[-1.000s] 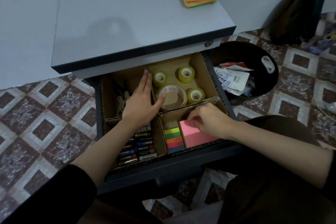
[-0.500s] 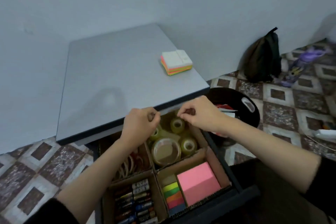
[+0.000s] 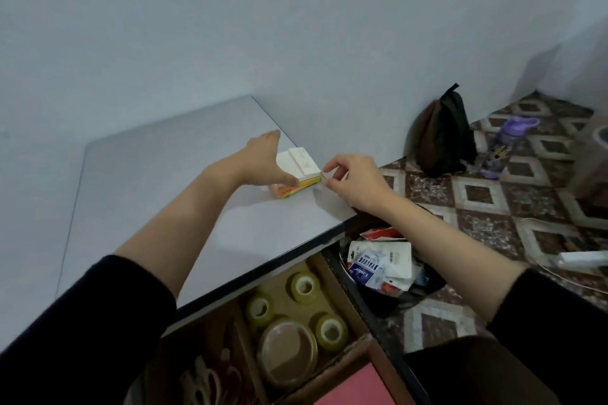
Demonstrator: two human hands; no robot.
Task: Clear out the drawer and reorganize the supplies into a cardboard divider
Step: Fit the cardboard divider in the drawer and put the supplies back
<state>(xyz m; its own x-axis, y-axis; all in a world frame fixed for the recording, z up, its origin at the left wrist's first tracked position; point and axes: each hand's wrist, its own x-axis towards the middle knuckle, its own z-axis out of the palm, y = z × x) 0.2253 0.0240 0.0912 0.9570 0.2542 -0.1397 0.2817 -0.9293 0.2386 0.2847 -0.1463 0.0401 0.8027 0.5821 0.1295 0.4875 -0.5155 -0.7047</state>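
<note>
Sticky-note stack (image 3: 297, 171) on the desk (image 3: 164, 191), both grips on it.
Here the left grip (image 3: 263, 158) clasps the stack's left side, thumb on its near edge; the right grip (image 3: 357, 182) pinches its right corner. It sits at the desk's far right; nearer, the open drawer (image 3: 370, 316) shows a cardboard divider (image 3: 334, 276) holding tape rolls (image 3: 304, 286).
</note>
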